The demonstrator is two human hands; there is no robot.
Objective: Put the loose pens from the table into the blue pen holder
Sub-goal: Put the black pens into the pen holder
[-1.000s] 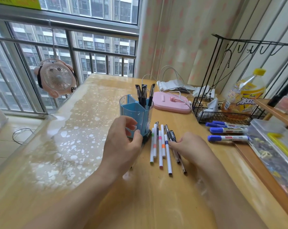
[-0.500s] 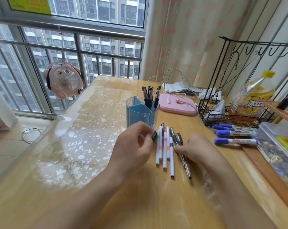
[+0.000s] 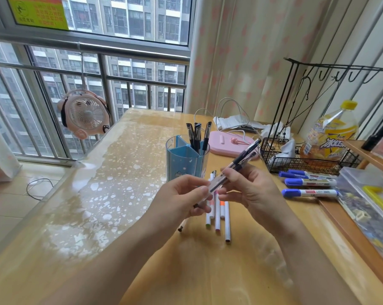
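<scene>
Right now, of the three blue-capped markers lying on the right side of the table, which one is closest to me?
The lowest blue-capped marker, lying alone nearest the table's front edge; the other two lie together closer to the wire basket.

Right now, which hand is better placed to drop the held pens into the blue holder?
Right hand: it grips the pens mid-barrel, just beside the blue pen holder. The left hand pinches only their lower ends.

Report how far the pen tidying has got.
Done: three black-capped pens already stand in the blue pen holder. In hand: both the left hand and the right hand hold two clear gel pens lifted off the table. Left: several white pens lie near the holder, and three blue-capped markers lie farther right.
</scene>
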